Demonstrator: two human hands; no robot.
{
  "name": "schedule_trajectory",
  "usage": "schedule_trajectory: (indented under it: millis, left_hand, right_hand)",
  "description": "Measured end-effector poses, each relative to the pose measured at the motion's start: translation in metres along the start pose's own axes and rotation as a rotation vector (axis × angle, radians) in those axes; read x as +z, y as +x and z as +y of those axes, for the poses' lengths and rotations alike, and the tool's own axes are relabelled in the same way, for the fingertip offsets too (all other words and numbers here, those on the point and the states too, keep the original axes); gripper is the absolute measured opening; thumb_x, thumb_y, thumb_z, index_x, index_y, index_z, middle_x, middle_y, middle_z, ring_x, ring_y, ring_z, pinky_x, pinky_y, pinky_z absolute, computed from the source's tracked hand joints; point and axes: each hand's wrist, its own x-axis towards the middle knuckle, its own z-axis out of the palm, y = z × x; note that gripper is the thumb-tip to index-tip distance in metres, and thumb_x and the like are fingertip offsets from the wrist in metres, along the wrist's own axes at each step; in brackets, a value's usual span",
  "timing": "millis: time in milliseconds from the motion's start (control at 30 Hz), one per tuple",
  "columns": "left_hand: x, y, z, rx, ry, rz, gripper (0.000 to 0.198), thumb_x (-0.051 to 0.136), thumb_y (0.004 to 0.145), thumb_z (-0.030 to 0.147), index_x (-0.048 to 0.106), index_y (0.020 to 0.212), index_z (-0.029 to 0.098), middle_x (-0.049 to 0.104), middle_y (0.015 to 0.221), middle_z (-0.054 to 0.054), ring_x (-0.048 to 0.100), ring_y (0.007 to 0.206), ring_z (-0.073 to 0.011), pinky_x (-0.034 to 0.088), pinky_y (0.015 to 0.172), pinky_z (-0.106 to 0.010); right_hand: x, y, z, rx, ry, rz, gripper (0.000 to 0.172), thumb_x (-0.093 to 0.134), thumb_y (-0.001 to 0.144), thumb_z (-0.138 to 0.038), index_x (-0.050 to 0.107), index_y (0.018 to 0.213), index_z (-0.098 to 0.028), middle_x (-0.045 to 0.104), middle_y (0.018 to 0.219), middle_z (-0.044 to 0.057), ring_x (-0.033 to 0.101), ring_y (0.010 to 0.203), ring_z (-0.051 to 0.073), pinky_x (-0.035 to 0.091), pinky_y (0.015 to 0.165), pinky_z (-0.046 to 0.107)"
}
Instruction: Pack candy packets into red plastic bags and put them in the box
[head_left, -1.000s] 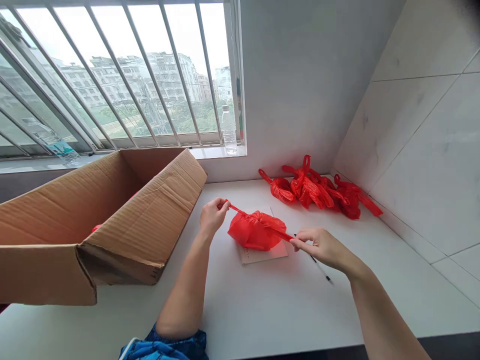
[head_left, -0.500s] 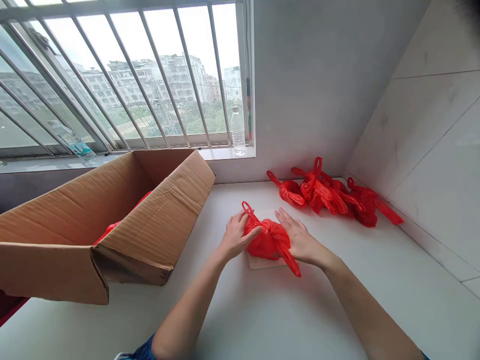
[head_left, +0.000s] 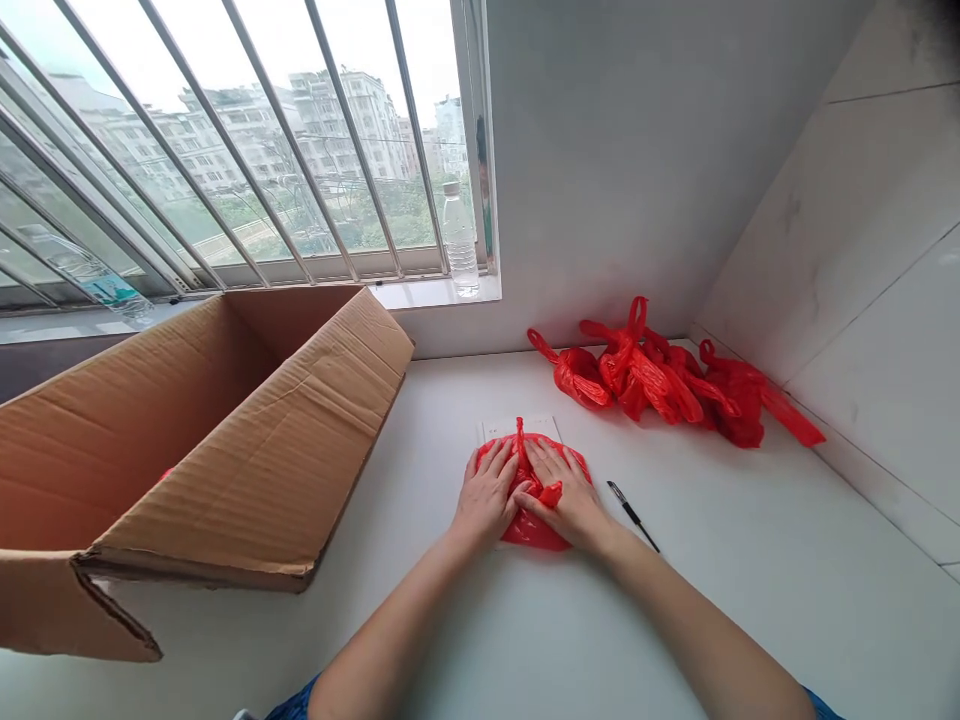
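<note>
1. At 10 o'clock on the counter [head_left: 750, 620] stands one open cardboard box [head_left: 225, 440]. A sliver of red shows inside, but you can't tell how many things it holds.
2. At 11 o'clock, one water bottle [head_left: 460, 240] stands upright on the window sill.
3. At 12 o'clock, your left hand [head_left: 487, 492] and right hand [head_left: 561, 488] lie flat and open, side by side, pressing down on one red plastic bag [head_left: 529, 535] without gripping it. The bag sits on one paper sheet [head_left: 517, 428].
4. Pressing too hard could split the thin plastic, and a sideways push could slide the sheet.
5. At 2 o'clock lies one pen [head_left: 632, 515]; a careless sweep of your right hand could knock it.
6. At 1 o'clock, a heap of red bags [head_left: 660, 385] overlaps too much to count exactly: at least three.
</note>
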Motion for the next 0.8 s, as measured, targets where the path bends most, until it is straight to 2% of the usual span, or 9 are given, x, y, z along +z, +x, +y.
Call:
schedule_trajectory:
  millis: [333,467,567,633,733,800]
  left_hand:
    - [-0.004,0.000,0.002,-0.015,-0.075,-0.001,0.041,0.044,0.099,0.037,0.054,0.136,0.023,0.049,0.151,-0.008,0.038,0.144,-0.0277,0.025,0.121,-0.053]
    - [-0.015,-0.003,-0.001,-0.016,-0.273,0.030,0.034,0.053,0.093,0.036,0.061,0.124,0.024,0.052,0.147,-0.008,0.044,0.138,-0.0281,0.026,0.120,-0.053]
    - [-0.027,-0.004,0.002,-0.011,-0.474,0.058,0.027,0.054,0.092,0.035,0.064,0.115,0.025,0.054,0.144,-0.007,0.046,0.136,-0.0270,0.025,0.120,-0.051]
    - [-0.034,-0.003,0.005,-0.026,-0.555,0.108,0.021,0.054,0.092,0.038,0.065,0.105,0.025,0.062,0.132,-0.006,0.052,0.128,-0.0253,0.025,0.120,-0.049]
    - [-0.040,-0.002,0.008,-0.091,-0.559,0.218,0.023,0.055,0.092,0.043,0.064,0.084,0.023,0.072,0.097,-0.003,0.063,0.099,-0.0209,0.025,0.119,-0.046]
    - [-0.041,-0.002,0.005,-0.170,-0.567,0.295,0.029,0.054,0.093,0.046,0.063,0.077,0.023,0.070,0.083,-0.001,0.063,0.087,-0.0195,0.034,0.113,-0.043]
  right_hand:
    - [0.002,-0.001,0.002,-0.009,-0.009,-0.012,0.068,0.033,0.101,-0.053,0.025,0.158,-0.018,0.024,0.164,0.006,0.018,0.153,0.026,0.015,0.125,0.053]
    - [-0.005,-0.001,0.001,-0.056,0.007,0.033,0.068,0.032,0.101,-0.054,0.024,0.158,-0.017,0.027,0.163,0.010,0.023,0.151,0.026,0.019,0.123,0.054]
    - [-0.010,-0.001,-0.002,-0.128,0.018,0.092,0.068,0.032,0.101,-0.056,0.031,0.155,-0.016,0.037,0.159,0.013,0.033,0.147,0.027,0.021,0.122,0.053]
    - [-0.012,-0.001,-0.005,-0.182,0.009,0.128,0.071,0.033,0.099,-0.061,0.035,0.153,-0.015,0.044,0.154,0.015,0.039,0.143,0.028,0.020,0.122,0.054]
    - [-0.016,-0.003,-0.007,-0.222,-0.007,0.154,0.073,0.030,0.099,-0.062,0.032,0.155,-0.016,0.047,0.152,0.015,0.042,0.140,0.029,0.018,0.122,0.056]
    - [-0.022,-0.005,-0.006,-0.213,-0.006,0.153,0.064,0.024,0.103,-0.053,0.029,0.157,-0.019,0.047,0.153,0.012,0.041,0.141,0.028,0.017,0.122,0.056]
